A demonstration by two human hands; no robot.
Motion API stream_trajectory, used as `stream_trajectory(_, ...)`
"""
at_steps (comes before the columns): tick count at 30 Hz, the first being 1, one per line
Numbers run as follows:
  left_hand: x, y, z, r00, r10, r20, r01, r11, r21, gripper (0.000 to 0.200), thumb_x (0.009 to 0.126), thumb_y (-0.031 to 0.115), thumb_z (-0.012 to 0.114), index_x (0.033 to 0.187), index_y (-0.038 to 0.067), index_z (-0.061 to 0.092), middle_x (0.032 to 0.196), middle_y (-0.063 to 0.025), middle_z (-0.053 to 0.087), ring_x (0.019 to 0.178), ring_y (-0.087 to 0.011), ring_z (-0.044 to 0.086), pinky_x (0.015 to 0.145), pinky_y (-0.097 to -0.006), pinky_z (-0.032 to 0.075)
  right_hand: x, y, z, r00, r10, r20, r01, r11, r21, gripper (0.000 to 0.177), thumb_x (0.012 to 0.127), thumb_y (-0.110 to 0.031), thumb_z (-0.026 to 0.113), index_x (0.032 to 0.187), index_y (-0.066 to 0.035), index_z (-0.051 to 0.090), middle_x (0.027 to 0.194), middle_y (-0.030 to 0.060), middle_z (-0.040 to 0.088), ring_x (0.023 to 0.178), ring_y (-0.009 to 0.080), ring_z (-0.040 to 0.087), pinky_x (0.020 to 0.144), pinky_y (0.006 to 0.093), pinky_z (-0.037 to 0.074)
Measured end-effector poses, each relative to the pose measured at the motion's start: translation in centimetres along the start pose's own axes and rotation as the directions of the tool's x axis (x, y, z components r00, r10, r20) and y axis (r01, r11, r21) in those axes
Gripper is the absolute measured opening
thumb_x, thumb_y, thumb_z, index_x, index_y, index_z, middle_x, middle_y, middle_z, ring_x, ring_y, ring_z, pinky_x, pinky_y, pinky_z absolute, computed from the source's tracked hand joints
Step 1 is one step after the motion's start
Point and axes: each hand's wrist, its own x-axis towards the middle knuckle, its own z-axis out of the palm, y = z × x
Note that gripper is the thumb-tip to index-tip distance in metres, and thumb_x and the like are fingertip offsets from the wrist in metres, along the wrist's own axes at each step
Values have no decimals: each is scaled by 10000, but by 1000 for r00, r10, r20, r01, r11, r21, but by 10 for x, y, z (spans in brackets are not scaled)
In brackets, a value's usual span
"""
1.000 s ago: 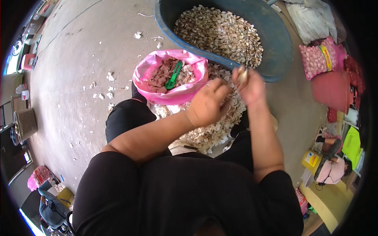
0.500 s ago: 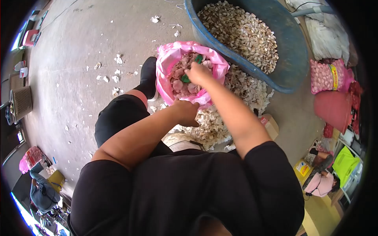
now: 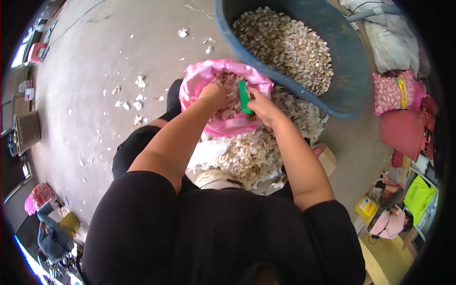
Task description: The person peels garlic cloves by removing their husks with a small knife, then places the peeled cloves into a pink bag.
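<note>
My right hand is closed on a long green plastic piece of a kind I cannot make out, held over the right side of an open pink plastic bag. My left hand reaches into the bag's left side, its fingers hidden. Between the hands, the bag holds pinkish-brown papery stuff that looks like garlic with loose skins. Pale peelings lie heaped on the floor around the bag's near and right sides.
A large blue tub with many garlic-like cloves stands beyond the bag. Pink bag of bulbs, red bucket and yellow container are at right. One person sits far left, another far right.
My left hand has moved from the bag's near rim into the bag. My right hand has shifted right, and the green piece now shows upright and much more fully.
</note>
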Motion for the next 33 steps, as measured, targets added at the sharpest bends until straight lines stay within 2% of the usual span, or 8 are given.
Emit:
stream_trajectory(5, 52, 32, 32, 885, -117, -450, -43, 943, -329, 285, 743, 131, 461, 994, 28, 547, 888, -191, 595, 820, -340, 587, 734, -385, 479, -92, -21, -43, 985, 39, 170, -86, 957, 277, 533, 744, -12, 462, 1252, -45, 303, 849, 77, 537, 665, 165, 549, 548, 285, 459)
stream_trajectory(6, 80, 35, 51, 969, -18, -248, -16, 991, -136, 332, 745, 119, 457, 1069, 57, 496, 1009, -195, 547, 907, -336, 554, 775, -372, 464, -109, -19, -46, 986, 30, 162, -82, 942, 324, 520, 744, -14, 460, 1242, -43, 313, 843, 77, 536, 666, 167, 551, 545, 282, 458)
stream_trajectory(9, 56, 57, 36, 965, -36, -259, -53, 943, -329, 354, 754, 143, 509, 1099, 77, 464, 1226, -203, 346, 1036, -347, 470, 840, -396, 426, -146, -11, -53, 994, 45, 104, -90, 870, 484, 463, 757, -14, 417, 1215, -30, 347, 849, 82, 530, 672, 184, 555, 610, 314, 481)
stream_trajectory(16, 60, 51, 19, 972, -155, -175, 78, 920, -383, 448, 702, 257, 628, 1094, 101, 475, 1100, -163, 500, 999, -309, 513, 835, -382, 424, -170, 13, -48, 997, 25, 70, -71, 619, 782, 368, 720, -60, 342, 1057, -41, 490, 708, 77, 487, 558, 197, 470, 526, 346, 417)
stream_trajectory(21, 26, 44, 11, 949, -156, -273, -7, 858, -513, 419, 745, 220, 614, 1101, 51, 473, 1008, -150, 569, 914, -268, 559, 791, -333, 449, -167, 14, -51, 993, 115, -4, -87, 772, 630, 381, 872, -409, 403, 1042, -84, 507, 553, -59, 330, 479, 60, 360, 496, 279, 375)
stream_trajectory(24, 41, 14, 25, 917, -253, -307, -73, 652, -755, 376, 774, 191, 584, 1079, 1, 472, 980, -135, 572, 863, -216, 566, 737, -293, 464, -162, 10, -48, 988, 96, -118, -29, 880, 474, 366, 862, -378, 457, 1046, -66, 507, 540, -63, 317, 447, 58, 338, 494, 261, 383)
stream_trajectory(29, -14, 22, -34, 967, -252, -39, -59, -75, -995, 350, 797, 237, 556, 1060, 35, 442, 929, -99, 548, 824, -201, 563, 665, -319, 484, -141, 23, -47, 952, -186, -242, 188, 982, -14, 285, 882, -275, 451, 1000, -28, 532, 611, 12, 481, 540, 99, 503, 476, 261, 421)
stream_trajectory(33, -54, 54, -65, 980, -188, -66, -68, -3, -998, 387, 837, 401, 485, 1109, 131, 434, 1011, -100, 523, 909, -211, 541, 703, -353, 469, -156, 4, -29, 912, -281, -300, 270, 960, -78, 211, 844, -175, 502, 999, -33, 514, 650, 73, 553, 544, 138, 545, 513, 289, 428)
